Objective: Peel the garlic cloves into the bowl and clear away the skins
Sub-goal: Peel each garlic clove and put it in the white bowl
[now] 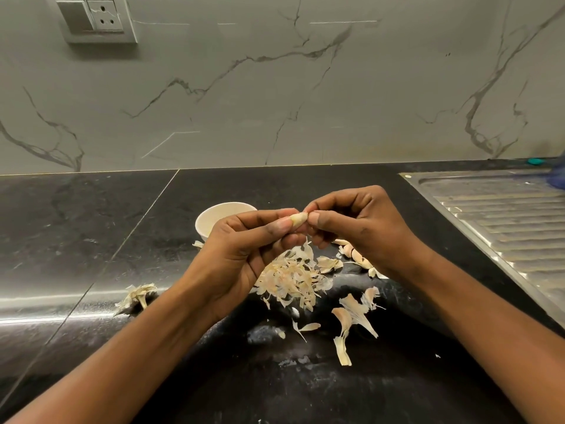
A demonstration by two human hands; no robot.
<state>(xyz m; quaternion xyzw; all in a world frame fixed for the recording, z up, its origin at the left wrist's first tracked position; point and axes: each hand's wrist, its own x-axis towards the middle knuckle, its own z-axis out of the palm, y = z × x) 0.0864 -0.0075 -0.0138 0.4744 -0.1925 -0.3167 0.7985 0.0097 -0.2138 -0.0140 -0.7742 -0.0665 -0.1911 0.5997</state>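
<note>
Right now, I am watching both hands meeting at the middle of the frame over a single garlic clove [298, 220]. The left hand [244, 249] is pinching the clove between thumb and curled fingers, its grip narrow and closed on the clove's left end. The right hand [357, 228] is pinching the clove's right tip between thumb and forefinger, with its other fingers curling underneath. The clove is hanging in the air above the counter [91, 224], just right of the white bowl [214, 214]. The bowl is sitting behind the left hand and is partly hidden by it, so I cannot tell what is lying inside. Below the hands, a heap of skins [293, 280] is lying on the dark counter. Looser skin strips [351, 319] are scattering toward the lower right of the frame, and a dried stalk piece [137, 296] is sitting apart at the left. A few unpeeled cloves [356, 255] are showing just under the right hand. A steel drainboard [504, 215] is filling the right edge, and a wall socket [97, 19] is sitting in the upper left on the marbled wall [275, 87].
</note>
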